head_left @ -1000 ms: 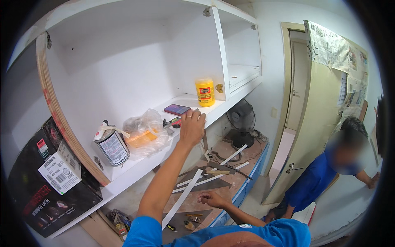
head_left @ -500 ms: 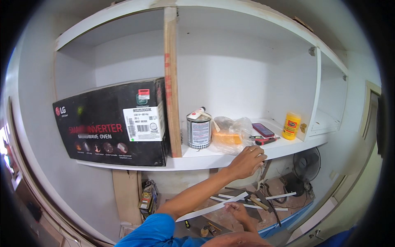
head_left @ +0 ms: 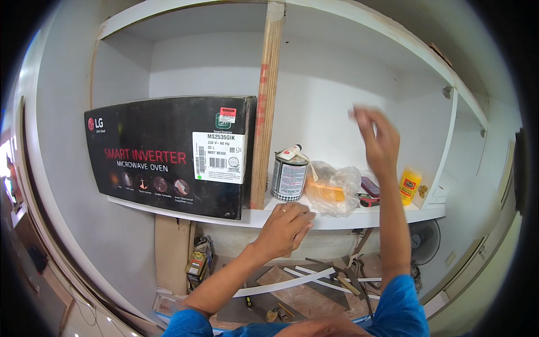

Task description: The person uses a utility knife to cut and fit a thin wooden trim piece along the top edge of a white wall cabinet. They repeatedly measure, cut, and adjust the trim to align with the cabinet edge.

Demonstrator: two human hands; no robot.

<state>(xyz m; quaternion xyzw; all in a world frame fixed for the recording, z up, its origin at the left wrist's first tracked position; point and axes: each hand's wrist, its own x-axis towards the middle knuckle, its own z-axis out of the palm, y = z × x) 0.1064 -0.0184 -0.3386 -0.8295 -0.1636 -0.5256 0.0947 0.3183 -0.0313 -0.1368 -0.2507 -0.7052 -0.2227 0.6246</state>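
Note:
My left hand (head_left: 284, 229) is at the front edge of the white shelf (head_left: 342, 221), below the tin can (head_left: 289, 178). Its fingers are curled and pressed together; whatever they may hold is hidden. Raised in front of the cabinet's back panel, my right hand (head_left: 382, 140) is smeared by motion at the fingertips, so its grip is unclear. On the shelf, a brush (head_left: 289, 152) lies across the can's lid. Beside it is a clear plastic bag (head_left: 349, 185) around an orange container (head_left: 325, 192). A phone (head_left: 369, 186) and a red-and-black cutter (head_left: 368, 200) lie right of the bag.
A black microwave carton (head_left: 168, 163) fills the left compartment, next to a wooden upright (head_left: 269, 106). A yellow bottle (head_left: 410, 185) stands at the right. Below are white strips (head_left: 286, 284), a hammer (head_left: 347, 283), a screwdriver (head_left: 249, 302) and a fan (head_left: 424, 241).
My left hand has moved left along the shelf edge. My right hand has risen from beside the white strips below to in front of the back panel. The view has shifted.

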